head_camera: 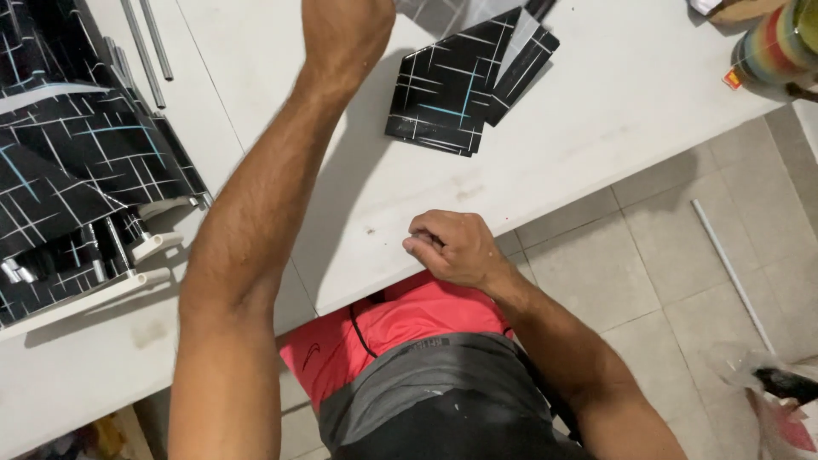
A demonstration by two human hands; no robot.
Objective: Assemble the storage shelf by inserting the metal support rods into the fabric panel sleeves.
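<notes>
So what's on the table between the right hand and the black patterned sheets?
Nothing: in the head view, the stretch of white table from the right hand up to the black patterned sheets is bare, with only shadow and a few small specks.

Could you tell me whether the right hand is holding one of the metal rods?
No, the right hand rests curled on the white table edge, empty.

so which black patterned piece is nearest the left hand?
The small stack of cut sheets at top centre, just right of the left hand. The large roll lies at the table's far left.
</notes>
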